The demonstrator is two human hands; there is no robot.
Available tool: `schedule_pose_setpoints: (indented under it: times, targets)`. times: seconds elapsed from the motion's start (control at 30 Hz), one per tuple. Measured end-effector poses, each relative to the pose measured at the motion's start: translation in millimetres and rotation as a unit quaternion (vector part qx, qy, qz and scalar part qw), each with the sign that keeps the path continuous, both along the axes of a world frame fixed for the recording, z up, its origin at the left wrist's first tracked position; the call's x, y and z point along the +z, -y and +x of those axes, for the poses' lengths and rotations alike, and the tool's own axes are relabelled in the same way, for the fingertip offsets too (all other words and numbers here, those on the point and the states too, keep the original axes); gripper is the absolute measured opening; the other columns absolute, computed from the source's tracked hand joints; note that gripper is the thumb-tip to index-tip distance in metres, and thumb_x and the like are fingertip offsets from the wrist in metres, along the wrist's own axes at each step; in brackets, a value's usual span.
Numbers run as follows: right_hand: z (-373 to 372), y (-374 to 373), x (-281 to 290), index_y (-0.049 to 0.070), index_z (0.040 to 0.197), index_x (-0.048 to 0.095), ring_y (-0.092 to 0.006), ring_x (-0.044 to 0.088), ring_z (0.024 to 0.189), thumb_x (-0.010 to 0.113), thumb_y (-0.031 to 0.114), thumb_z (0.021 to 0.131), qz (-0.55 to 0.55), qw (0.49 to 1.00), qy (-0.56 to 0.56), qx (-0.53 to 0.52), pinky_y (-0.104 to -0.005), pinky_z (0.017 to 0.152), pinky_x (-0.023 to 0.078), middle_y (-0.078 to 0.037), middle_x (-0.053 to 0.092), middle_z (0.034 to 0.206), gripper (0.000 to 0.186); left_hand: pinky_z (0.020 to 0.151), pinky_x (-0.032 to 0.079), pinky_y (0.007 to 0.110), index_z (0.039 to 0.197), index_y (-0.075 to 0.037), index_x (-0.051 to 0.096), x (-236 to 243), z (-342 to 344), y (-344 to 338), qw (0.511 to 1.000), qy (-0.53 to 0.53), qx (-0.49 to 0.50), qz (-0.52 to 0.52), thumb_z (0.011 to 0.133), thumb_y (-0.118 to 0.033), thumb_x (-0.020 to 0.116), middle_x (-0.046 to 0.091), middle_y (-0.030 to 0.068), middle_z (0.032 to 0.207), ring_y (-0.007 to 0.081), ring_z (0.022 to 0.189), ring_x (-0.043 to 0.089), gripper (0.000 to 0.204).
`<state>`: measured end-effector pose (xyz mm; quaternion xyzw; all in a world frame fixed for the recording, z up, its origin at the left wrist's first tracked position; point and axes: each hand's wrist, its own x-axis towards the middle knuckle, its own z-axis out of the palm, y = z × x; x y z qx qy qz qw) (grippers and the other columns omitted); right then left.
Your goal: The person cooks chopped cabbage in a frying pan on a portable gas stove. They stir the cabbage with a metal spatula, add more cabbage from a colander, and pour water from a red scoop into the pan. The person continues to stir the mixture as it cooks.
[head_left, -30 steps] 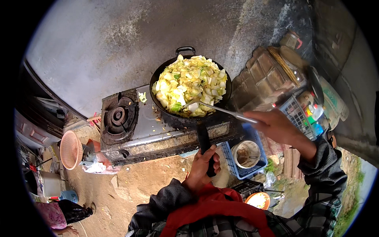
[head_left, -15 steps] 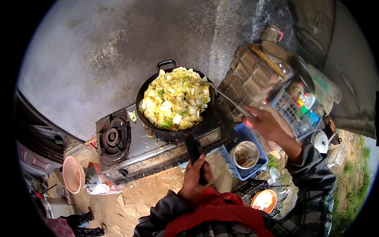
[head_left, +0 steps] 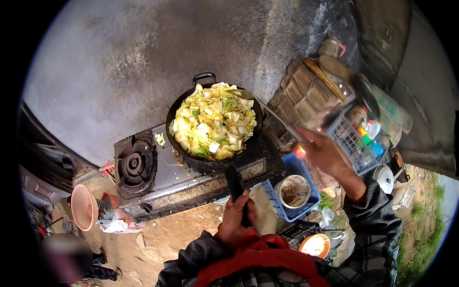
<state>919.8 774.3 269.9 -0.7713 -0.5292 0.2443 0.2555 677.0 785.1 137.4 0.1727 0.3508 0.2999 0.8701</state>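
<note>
A black wok (head_left: pixel 171 112) sits on the right side of a two-burner gas stove (head_left: pixel 167 179), heaped with chopped cabbage (head_left: pixel 205 126). My left hand (head_left: pixel 235 214) is wrapped round the wok's long black handle (head_left: pixel 234 182), which points toward me. In my right hand (head_left: pixel 322 152) is a long metal spatula (head_left: pixel 277 116), gripped near its end. The spatula's blade lies on the cabbage at the upper right of the heap and is partly covered by leaves. A few cabbage bits (head_left: pixel 159 139) lie on the stove top.
The left burner (head_left: pixel 136 164) has no pan on it. Right of the stove stand a blue crate (head_left: pixel 313 201) holding a bucket (head_left: pixel 292 191), a bottle basket (head_left: pixel 356 153) and stacked bricks (head_left: pixel 303 88). An orange bowl (head_left: pixel 326 248) sits low right. A pink basket (head_left: pixel 84 207) and another person (head_left: pixel 98 268) are at left.
The spatula's blade has shifted slightly left and up over the cabbage. My left hand keeps its hold on the wok handle. The person at lower left has moved further into view.
</note>
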Motion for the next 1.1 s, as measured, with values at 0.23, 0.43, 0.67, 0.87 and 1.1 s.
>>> schedule_pose_setpoints:
  times: [0.23, 0.43, 0.67, 0.87, 1.1]
  targets:
    - [19.3, -64.3, -72.2, 0.006, 0.13, 0.043, -0.0219, 0.058, 0.07, 0.053, 0.015, 0.084, -0.013, 0.979, -0.191, -0.065, -0.032, 0.069, 0.045, -0.018, 0.062, 0.086, 0.048, 0.041, 0.038, 0.028, 0.102, -0.012, 0.047, -11.1, 7.2, -1.0, 0.999, 0.022, -0.03, -0.01, 0.09, -0.023, 0.055, 0.048, 0.0011, 0.062, 0.0132, 0.047, 0.046, 0.018]
    - [-15.2, -64.7, -93.4, 0.009, 0.13, 0.043, -0.0371, 0.059, 0.082, 0.051, 0.018, 0.085, 0.039, 0.999, 0.006, 0.035, -0.0406, 0.073, 0.045, -0.025, 0.06, 0.09, 0.047, 0.041, 0.037, 0.029, 0.102, -0.012, 0.047, -8.0, 2.2, 0.6, 0.999, 0.035, -0.013, -0.01, 0.09, -0.022, 0.055, 0.048, 0.0012, 0.062, 0.0133, 0.047, 0.045, 0.017]
    - [9.3, -52.4, -63.0, 0.009, 0.127, 0.047, -0.0341, 0.06, 0.083, 0.052, 0.019, 0.085, 0.089, 0.996, -0.021, -0.009, -0.0366, 0.075, 0.045, -0.022, 0.061, 0.093, 0.043, 0.039, 0.039, 0.027, 0.084, -0.01, 0.05, -2.7, 4.3, 1.7, 0.999, 0.033, 0.009, -0.015, 0.087, -0.024, 0.06, 0.051, 0.0009, 0.06, 0.0124, 0.043, 0.046, 0.017]
    - [-11.2, -97.7, -86.0, 0.008, 0.127, 0.047, -0.0342, 0.06, 0.087, 0.052, 0.017, 0.085, -0.013, 0.992, -0.126, -0.001, -0.0367, 0.078, 0.045, -0.021, 0.061, 0.101, 0.043, 0.04, 0.039, 0.028, 0.089, -0.011, 0.048, -8.4, 1.9, 0.4, 0.999, 0.048, 0.005, -0.025, 0.088, -0.023, 0.059, 0.051, 0.0017, 0.062, 0.0132, 0.045, 0.047, 0.016]
    - [-2.7, -93.5, -73.3, 0.011, 0.129, 0.046, -0.036, 0.058, 0.095, 0.05, 0.02, 0.086, 0.072, 0.997, 0.007, 0.028, -0.0392, 0.082, 0.044, -0.021, 0.058, 0.109, 0.043, 0.04, 0.037, 0.029, 0.09, -0.011, 0.046, -1.6, 4.1, 2.8, 0.998, 0.058, 0.011, -0.029, 0.089, -0.021, 0.056, 0.05, 0.0025, 0.062, 0.0137, 0.046, 0.046, 0.014]
